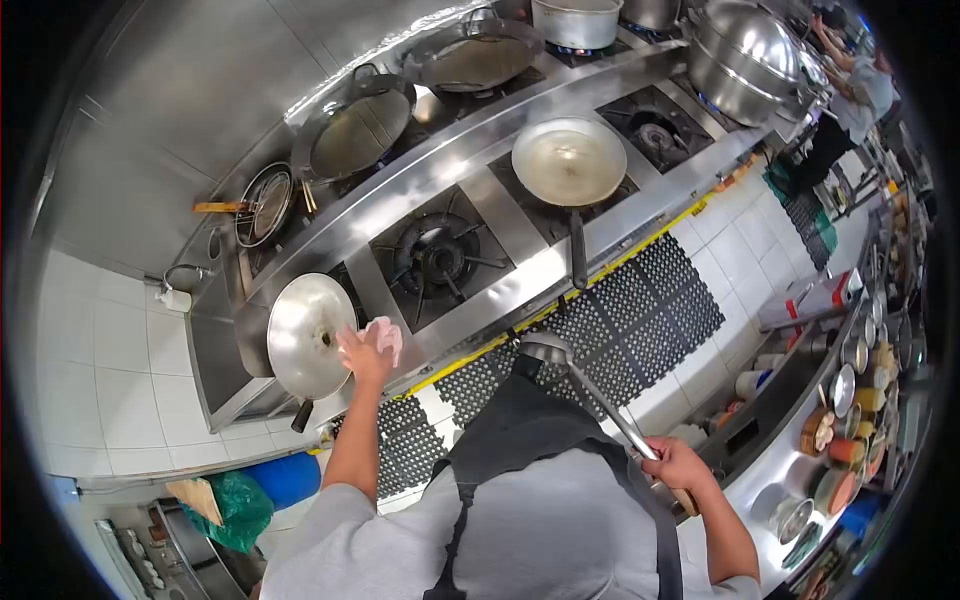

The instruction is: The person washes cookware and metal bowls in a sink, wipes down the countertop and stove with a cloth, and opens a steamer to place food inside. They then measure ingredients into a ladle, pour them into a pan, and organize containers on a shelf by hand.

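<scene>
My left hand (366, 357) holds a crumpled pink cloth (384, 342) at the right rim of a steel wok (305, 320). That wok sits at the left end of the range, its short black handle (302, 416) pointing toward me. Closed around the shaft of a long metal ladle (614, 415) is my right hand (677, 464), low on my right side. The ladle's bowl (546, 347) hangs in front of my apron, and its wooden end shows below my hand. The inside of my left palm is hidden.
A pan with a long handle (567, 165) rests on a middle burner, beside a bare burner (440, 250). Large pans (362, 135), a strainer (268, 205) and a big steamer pot (745, 60) line the range. Another person (862, 95) stands far right. Black mats (640, 305) cover the floor.
</scene>
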### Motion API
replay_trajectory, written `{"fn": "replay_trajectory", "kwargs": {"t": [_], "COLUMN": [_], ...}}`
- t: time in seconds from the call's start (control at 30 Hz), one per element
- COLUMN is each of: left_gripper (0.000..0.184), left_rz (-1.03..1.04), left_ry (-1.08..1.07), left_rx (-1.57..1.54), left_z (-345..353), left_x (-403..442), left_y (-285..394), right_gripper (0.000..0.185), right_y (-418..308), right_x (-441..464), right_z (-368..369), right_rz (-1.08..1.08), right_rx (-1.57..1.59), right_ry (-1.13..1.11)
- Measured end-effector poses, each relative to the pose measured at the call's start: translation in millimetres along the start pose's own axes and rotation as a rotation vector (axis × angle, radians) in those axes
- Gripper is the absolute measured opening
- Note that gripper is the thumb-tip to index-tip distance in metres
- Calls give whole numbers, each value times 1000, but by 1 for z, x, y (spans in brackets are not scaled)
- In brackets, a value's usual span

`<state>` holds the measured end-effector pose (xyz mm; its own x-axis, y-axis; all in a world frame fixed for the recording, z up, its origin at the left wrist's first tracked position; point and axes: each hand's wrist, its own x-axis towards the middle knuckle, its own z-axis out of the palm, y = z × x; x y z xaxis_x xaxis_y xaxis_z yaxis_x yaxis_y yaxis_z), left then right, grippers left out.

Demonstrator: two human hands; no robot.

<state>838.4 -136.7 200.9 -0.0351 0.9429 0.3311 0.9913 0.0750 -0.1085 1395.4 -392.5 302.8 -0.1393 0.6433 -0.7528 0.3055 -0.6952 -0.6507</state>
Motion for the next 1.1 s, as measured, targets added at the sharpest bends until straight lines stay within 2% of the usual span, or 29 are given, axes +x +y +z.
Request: {"fn": "replay_trajectory", "kwargs": {"t": [0.07,0.13,0.2,0.27,0.3,0.33,0.37,0.4,0.43,0.47,0.5,0.53,0.57,0.6,0.63,0.67,0.7,0.73,0.77,0.8,0.83,0.87,0.9,0.93,0.97,1.0,1.07,1.1], "left_gripper": [29,32,38,43,42,40,39,34,32,33,35,37,37,37,40,41,44,44,44,45,46,46,47,47,48,49,50,50], "left_rz": [55,-53,-296,-595,-526,-441,-334,-453,-427,-398,-102,159,352,-91,125,-171,-484,-412,-331,-208,-181,-207,-234,-246,-252,-247,-233,-224], "left_ry": [-170,-543,-918,-861,-756,-669,-610,-684,-626,-569,-559,-469,-292,-425,-417,-425,-422,-331,-234,-293,-296,-291,-285,-267,-248,-228,-173,-129], "left_rx": [-294,-636,-1083,-1619,-1537,-1463,-1410,-1085,-1137,-1188,-890,-586,-361,-753,-341,-514,-671,-622,-580,-461,-420,-408,-396,-378,-365,-344,-312,-298], "left_z": [-24,-37,-41,-63,-47,-19,0,11,40,69,86,101,159,170,172,167,154,140,133,150,153,149,145,141,136,130,119,111], "left_x": [17,4,-4,12,34,59,76,102,105,109,109,107,98,88,81,76,67,59,56,58,60,62,65,68,72,77,89,97], "left_y": [17,48,93,159,160,165,180,177,160,144,123,103,61,47,29,26,29,33,30,15,13,19,25,31,39,47,70,82], "right_gripper": [31,32,29,43,44,45,48,54,57,58,61,60,60,58,56,54,50,46,43,40,39,38,37,38,38,39,36,39], "right_y": [-59,-119,-175,-212,-226,-246,-259,-270,-290,-262,-265,-251,-236,-218,-197,-181,-164,-144,-120,-103,-73,-43,-9,55,64,106,186,247], "right_x": [8,37,83,148,181,204,225,245,220,253,245,245,242,240,239,236,216,192,181,159,144,131,115,116,80,57,16,-3], "right_z": [-7,3,24,60,78,96,112,123,115,127,115,110,102,84,66,51,35,12,-6,-24,-45,-64,-87,-107,-129,-154,-198,-214], "right_rz": [-228,-402,-540,-615,-712,-876,-813,-688,-665,-965,-832,-772,-731,-672,-630,-606,-542,-484,-405,-310,-281,-226,-172,-202,4,144,338,273], "right_rx": [-265,-464,-618,-664,-604,-348,-602,-829,-523,-458,-748,-719,-684,-615,-549,-488,-261,-32,65,212,329,317,437,496,223,80,648,486], "right_ry": [66,159,275,386,377,237,129,-74,-80,46,-80,-79,-97,-105,-129,-165,-42,69,140,302,403,596,710,874,1172,1286,1533,1701]}}
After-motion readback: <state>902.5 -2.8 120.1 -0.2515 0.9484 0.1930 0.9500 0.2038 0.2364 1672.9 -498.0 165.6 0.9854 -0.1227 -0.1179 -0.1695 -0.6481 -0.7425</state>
